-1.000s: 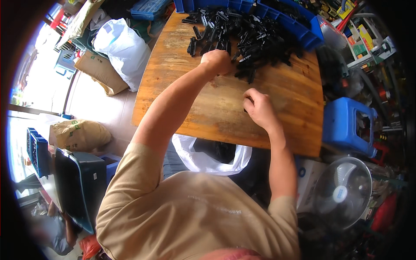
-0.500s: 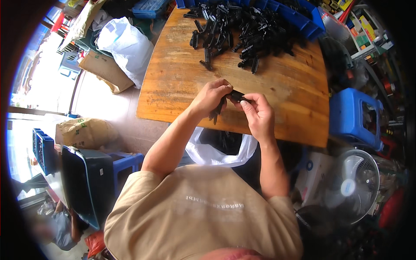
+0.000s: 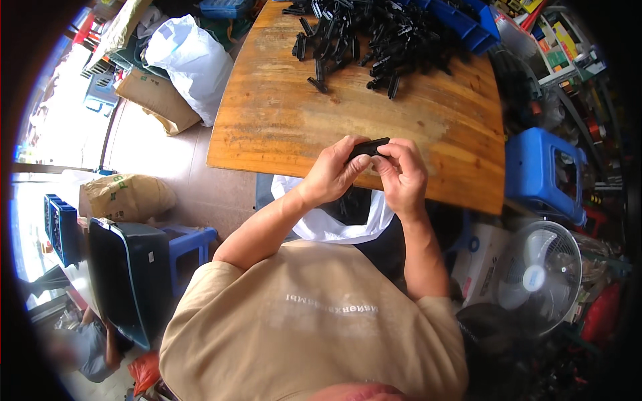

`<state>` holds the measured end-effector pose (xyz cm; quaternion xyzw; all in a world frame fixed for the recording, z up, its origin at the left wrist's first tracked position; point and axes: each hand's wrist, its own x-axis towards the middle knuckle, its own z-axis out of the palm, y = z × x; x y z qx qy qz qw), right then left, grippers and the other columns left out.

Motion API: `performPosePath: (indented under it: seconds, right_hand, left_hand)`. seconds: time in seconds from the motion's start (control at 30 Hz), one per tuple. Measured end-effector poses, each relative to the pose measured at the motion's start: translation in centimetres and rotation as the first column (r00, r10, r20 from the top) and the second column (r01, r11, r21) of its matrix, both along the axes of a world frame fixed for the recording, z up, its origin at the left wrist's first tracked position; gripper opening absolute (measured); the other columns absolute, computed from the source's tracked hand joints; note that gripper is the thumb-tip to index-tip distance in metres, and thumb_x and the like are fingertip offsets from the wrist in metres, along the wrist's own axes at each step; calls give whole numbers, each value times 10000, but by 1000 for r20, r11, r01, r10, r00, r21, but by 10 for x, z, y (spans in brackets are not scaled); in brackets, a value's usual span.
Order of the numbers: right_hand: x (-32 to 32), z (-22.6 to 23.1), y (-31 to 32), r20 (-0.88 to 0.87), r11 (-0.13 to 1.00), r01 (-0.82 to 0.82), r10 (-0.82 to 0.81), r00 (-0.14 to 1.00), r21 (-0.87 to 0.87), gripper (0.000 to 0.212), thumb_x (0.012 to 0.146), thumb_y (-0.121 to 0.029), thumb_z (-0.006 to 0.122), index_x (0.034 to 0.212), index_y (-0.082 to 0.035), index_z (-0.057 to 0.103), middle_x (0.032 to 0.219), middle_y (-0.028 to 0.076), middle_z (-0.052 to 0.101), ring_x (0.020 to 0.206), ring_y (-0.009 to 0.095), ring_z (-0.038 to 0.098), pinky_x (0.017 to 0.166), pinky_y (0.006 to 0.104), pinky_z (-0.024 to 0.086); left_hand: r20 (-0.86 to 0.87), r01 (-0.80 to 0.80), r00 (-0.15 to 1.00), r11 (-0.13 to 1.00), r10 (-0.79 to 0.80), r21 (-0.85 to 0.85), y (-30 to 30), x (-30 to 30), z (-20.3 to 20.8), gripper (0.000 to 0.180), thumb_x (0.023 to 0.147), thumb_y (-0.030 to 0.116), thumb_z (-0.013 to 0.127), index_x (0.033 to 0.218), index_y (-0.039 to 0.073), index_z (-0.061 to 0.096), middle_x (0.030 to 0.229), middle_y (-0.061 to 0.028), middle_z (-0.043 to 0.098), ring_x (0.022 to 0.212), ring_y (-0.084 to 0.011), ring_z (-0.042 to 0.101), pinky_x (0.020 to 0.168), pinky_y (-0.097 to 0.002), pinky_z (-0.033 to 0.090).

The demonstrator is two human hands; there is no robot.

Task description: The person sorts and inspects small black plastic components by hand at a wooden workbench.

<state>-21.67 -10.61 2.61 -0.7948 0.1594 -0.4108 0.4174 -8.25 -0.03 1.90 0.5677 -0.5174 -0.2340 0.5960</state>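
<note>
A small, long black plastic part (image 3: 368, 149) is pinched between both my hands, above the near edge of the table. My left hand (image 3: 336, 168) grips its left end with thumb and fingers. At the other end, my right hand (image 3: 404, 175) closes thumb and fingertips on it. My fingers cover part of it, so its exact kind is unclear. Below my hands, an open white plastic bag (image 3: 323, 228) at my lap has dark pieces (image 3: 351, 206) inside. A loose heap of similar black parts (image 3: 384, 41) lies at the far side of the table.
The wooden table (image 3: 267, 127) spans the space ahead. A blue bin (image 3: 478, 35) stands behind the heap. To the right are a blue stool (image 3: 535, 167) and a fan (image 3: 535, 277). A dark tub (image 3: 137, 281) and a person (image 3: 93, 344) are at left.
The black strips hanging beneath my left hand have gone from view. My left hand has turned and its thumb now meets the held part beside my right thumb. The view has shifted slightly.
</note>
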Motion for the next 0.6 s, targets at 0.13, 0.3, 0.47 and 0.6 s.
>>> performPosePath:
  seconds: [0.13, 0.3, 0.47, 0.6]
  right_hand:
    - [-9, 1, -3, -206, 983, 157, -135, 969, 97, 308, 799, -73, 790, 1027, -17, 591, 947, 61, 574, 705, 142, 539, 620, 266, 481]
    - [-14, 21, -14, -199, 978, -188, 202, 959, 85, 258, 837, -134, 763, 983, -2, 596, 929, 55, 585, 696, 144, 549, 607, 278, 473]
    - [-13, 24, -11, -201, 980, -200, 195, 960, -7, 247, 791, -116, 794, 910, -7, 607, 845, 74, 590, 626, 173, 546, 584, 293, 466]
    - [-7, 23, -12, -184, 978, -203, 194, 964, -36, 261, 775, -116, 810, 898, -10, 605, 850, 70, 593, 630, 179, 556, 569, 298, 461]
  left_hand:
    - [46, -25, 999, 999, 24, 33, 1, 1, 4, 272, 975, 207, 599, 1134, -9, 554, 932, -202, 634, 836, -349, 631, 743, -372, 503]
    - [173, 41, 984, 999, -38, -14, 11, 4, 8, 226, 925, 165, 652, 1059, 2, 570, 876, -189, 654, 772, -385, 636, 678, -395, 512]
    - [128, 39, 991, 999, -43, 39, 16, 5, 5, 271, 927, 212, 660, 1074, 4, 570, 907, -185, 664, 799, -372, 655, 704, -390, 522]
    - [102, 26, 994, 1000, -27, 8, 16, 12, -4, 365, 926, 273, 663, 1160, 11, 565, 1010, -189, 669, 868, -361, 664, 760, -381, 528]
